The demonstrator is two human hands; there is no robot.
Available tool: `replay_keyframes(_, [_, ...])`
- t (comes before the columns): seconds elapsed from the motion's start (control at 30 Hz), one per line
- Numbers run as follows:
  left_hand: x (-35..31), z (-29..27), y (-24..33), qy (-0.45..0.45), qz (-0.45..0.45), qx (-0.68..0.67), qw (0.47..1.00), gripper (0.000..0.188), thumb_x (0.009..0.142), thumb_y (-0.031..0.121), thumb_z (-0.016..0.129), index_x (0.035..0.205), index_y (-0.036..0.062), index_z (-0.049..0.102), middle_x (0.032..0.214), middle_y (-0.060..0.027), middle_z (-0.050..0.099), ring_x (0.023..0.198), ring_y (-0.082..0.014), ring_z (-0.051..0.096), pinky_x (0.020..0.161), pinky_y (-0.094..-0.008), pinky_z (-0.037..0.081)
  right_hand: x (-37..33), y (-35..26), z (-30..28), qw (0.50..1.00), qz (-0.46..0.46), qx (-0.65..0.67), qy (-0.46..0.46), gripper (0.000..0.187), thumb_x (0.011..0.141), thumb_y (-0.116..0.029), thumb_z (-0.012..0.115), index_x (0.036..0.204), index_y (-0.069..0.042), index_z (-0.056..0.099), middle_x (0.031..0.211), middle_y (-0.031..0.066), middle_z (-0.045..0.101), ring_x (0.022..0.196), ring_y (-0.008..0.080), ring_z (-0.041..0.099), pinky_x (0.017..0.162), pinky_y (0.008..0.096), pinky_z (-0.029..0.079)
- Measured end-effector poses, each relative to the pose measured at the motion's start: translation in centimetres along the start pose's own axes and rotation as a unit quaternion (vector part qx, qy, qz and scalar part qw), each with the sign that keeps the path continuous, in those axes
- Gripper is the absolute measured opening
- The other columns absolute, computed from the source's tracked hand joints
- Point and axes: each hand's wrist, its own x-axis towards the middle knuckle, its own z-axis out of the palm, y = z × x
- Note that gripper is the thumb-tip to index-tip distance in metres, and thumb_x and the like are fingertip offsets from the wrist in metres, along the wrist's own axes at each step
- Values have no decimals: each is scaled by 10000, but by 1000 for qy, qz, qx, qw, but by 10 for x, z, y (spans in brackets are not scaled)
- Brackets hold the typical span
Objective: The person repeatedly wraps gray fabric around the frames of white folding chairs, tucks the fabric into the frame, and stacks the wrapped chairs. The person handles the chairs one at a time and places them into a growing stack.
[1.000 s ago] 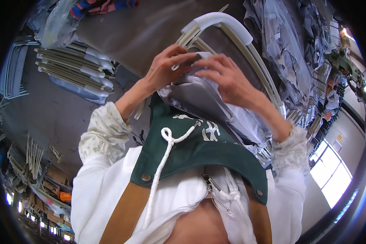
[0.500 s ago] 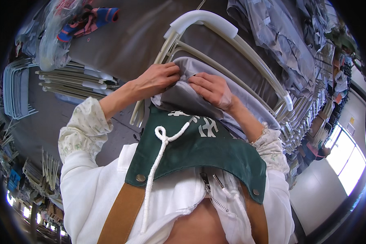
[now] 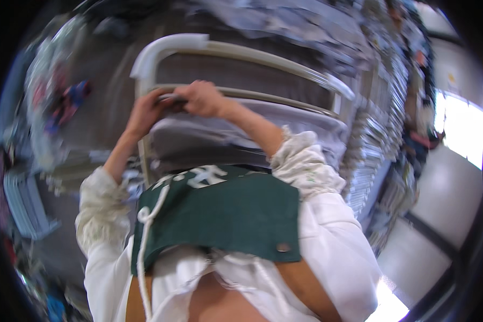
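Observation:
A folding-chair-like frame of pale metal tube, with white plastic sleeves at its bends, stands in front of my chest. Grey fabric hangs along its inner rail, just beyond the green apron. At the upper left corner of that fabric, my left hand is closed on the cloth edge. My right hand is closed right beside it, its fingers bunched on the same edge and nearly meeting the left. Motion blurs the fingertips, and the cloth between them is partly hidden.
Grey fabric pieces lie heaped at the back. Tall stacks of metal frames stand to the right. At the left are a clear plastic bag, a blue and pink cloth item and pale blue frames.
In the view, the frame has shifted left and sits more level. Both hands have moved left with the fabric corner, closer to the inner rail. The whole view has turned and blurred.

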Motion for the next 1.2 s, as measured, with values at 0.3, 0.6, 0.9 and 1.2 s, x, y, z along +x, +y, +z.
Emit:
replay_keyframes(0.3, [0, -7, -14, 54, 43, 84, 994, 188, 930, 177, 655, 991, 5, 610, 754, -48, 578, 723, -116, 493, 690, -261, 447, -397, 207, -152, 949, 43, -302, 80, 293, 783, -117, 692, 1044, -24, 596, 972, 171, 636, 882, 364, 639, 724, 440, 532])
replay_keyframes(0.6, [-3, 175, 107, 96, 138, 403, 900, 1005, 727, 621, 689, 1381, -90, 410, 1498, -266, 334, 1440, -359, 260, 1214, -448, 125, -206, 200, -179, 973, 122, -191, 32, 745, 732, -319, 773, 1320, 9, 453, 1196, 229, 586, 1112, 404, 551, 966, 462, 441])
replay_keyframes(0.9, [27, 230, 60, 170, 102, 467, 862, 156, 643, 245, 606, 736, 120, 611, 726, -35, 555, 778, -209, 538, 819, -341, 409, -210, 254, -225, 936, 258, 12, -239, 340, 615, -30, 613, 951, 24, 598, 798, 62, 585, 786, 157, 566, 691, 336, 468])
replay_keyframes(1.2, [-316, 78, 90, 388, 230, 510, 733, 223, 737, 222, 592, 742, 5, 644, 877, -120, 637, 951, -265, 609, 872, -392, 445, -224, -187, -149, 965, 103, -146, -192, 890, 472, -64, 780, 1263, -37, 374, 1021, 140, 569, 969, 280, 585, 897, 392, 465])
